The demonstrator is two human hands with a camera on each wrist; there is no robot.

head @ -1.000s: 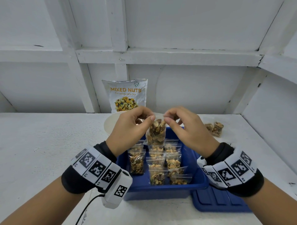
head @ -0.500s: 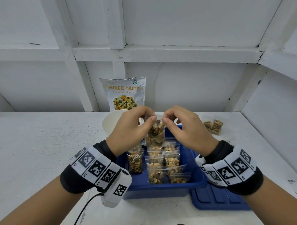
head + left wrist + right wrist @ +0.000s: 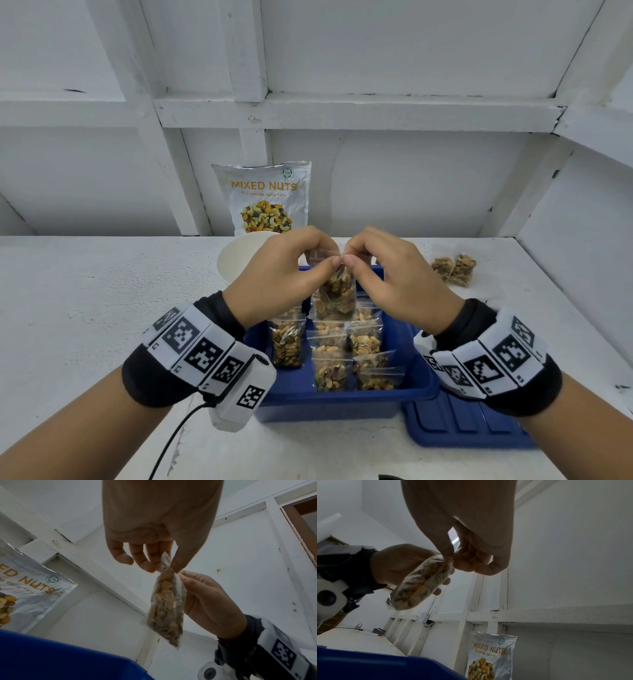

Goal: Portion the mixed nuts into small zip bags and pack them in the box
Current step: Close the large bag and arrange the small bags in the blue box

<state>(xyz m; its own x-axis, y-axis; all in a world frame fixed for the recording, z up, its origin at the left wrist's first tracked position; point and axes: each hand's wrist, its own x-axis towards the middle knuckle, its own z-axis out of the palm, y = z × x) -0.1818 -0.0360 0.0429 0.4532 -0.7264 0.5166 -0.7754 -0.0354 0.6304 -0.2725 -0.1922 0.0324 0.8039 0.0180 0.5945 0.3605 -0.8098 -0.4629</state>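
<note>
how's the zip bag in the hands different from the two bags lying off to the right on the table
The held zip bag hangs upright above the blue box, pinched at its top by the left hand and right hand; the two loose bags lie flat on the table, untouched, outside the box. All are clear and hold nuts.

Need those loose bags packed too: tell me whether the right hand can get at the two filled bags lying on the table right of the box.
Probably not yet: the right hand is pinching the zip bag; otherwise the way to the two bags looks free.
</note>
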